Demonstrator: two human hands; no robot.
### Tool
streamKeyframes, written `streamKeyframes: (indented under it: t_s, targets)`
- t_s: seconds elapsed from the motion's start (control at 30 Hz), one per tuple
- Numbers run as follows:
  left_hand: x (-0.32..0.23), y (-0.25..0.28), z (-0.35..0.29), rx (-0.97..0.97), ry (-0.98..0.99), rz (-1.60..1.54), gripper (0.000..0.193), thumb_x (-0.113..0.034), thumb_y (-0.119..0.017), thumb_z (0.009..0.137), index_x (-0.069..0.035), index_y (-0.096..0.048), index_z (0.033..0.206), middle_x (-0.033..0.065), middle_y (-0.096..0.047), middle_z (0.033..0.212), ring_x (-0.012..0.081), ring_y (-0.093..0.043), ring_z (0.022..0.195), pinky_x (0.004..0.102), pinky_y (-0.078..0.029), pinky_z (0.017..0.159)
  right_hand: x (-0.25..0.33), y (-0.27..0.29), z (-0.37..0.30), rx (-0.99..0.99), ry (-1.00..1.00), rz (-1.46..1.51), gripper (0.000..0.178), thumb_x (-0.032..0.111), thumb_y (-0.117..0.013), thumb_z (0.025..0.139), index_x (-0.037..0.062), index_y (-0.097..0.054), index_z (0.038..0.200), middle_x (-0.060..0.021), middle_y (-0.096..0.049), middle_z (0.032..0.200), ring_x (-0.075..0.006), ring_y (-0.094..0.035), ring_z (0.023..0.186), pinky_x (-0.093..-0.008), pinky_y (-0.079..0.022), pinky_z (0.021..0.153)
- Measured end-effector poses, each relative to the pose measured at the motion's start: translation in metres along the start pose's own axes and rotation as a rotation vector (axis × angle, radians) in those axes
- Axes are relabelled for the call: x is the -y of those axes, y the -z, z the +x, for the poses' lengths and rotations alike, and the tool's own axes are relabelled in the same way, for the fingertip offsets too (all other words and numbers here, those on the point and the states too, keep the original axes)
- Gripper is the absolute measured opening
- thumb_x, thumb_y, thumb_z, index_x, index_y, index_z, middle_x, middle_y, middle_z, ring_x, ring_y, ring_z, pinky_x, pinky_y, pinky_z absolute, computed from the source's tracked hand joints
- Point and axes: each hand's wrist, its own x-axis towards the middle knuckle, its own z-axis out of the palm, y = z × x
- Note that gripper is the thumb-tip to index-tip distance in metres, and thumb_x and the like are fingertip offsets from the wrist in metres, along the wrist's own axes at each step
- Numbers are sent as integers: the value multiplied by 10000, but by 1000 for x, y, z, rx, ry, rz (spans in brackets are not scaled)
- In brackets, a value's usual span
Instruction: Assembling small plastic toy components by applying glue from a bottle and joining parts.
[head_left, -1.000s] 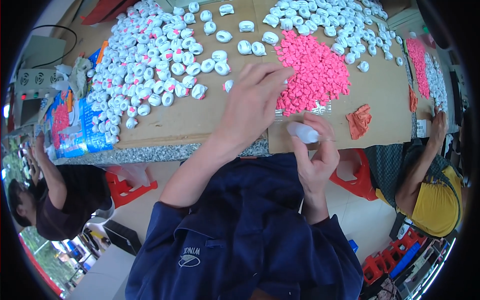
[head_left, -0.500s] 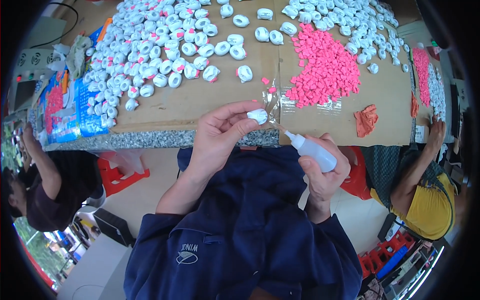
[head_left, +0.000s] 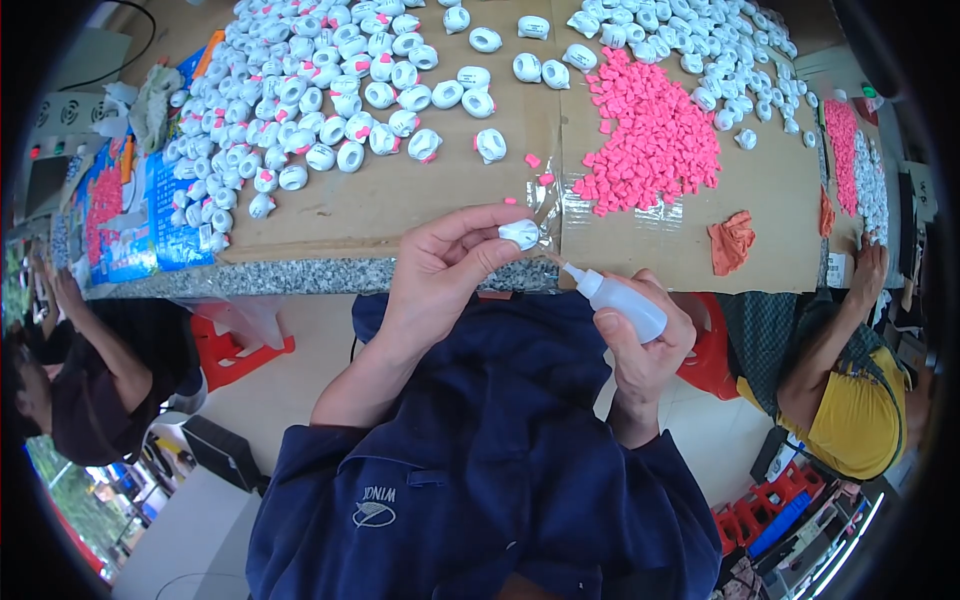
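Note:
Between the thumb and fingers of my left hand (head_left: 445, 262) is a small white rounded plastic piece (head_left: 518, 234), held just over the table's front edge. My right hand (head_left: 648, 340) wraps round a translucent white squeeze bottle (head_left: 625, 305) with a thin nozzle. The nozzle points up and left toward the white piece, its tip a short way off. Beyond my hands, a few loose pink pieces (head_left: 546, 179) lie near a strip of clear tape on the cardboard (head_left: 450, 205). A heap of small pink pieces (head_left: 650, 140) sits to the right.
White pieces, many with pink bits, crowd the table's left side (head_left: 340, 95); more white pieces (head_left: 720, 60) lie at the far right. A crumpled orange scrap (head_left: 732, 242) rests near the front. The granite edge (head_left: 300, 276) runs before me. Co-workers sit at both sides.
Both hands hold nearly the same pose, with the white piece and the bottle shifted only slightly. At the left, the co-worker's arm has moved a little.

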Motion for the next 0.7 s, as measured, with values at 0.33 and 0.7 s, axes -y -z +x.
streamKeyframes:
  t_s: [0.33,0.7]
  targets:
    - [-1,-2,-1,-3,-13,-4,302,24,-573,825,53,-542,1123,135,-604,1074,168,-596,955,294,-486,854,-1,1,-2,11,15,10,348,187,-724,710,-81,-629,909,-33,-534,693,-75,-435,606,-201,-298,527]
    - [4,0,-8,30,-80,22,305,29,-591,812,52,-549,1113,130,-612,1059,153,-601,930,271,-495,815,-14,-1,17,-113,55,-9,380,-66,-673,671,-25,-569,1035,-96,-592,963,-159,-555,887,-258,-426,793]
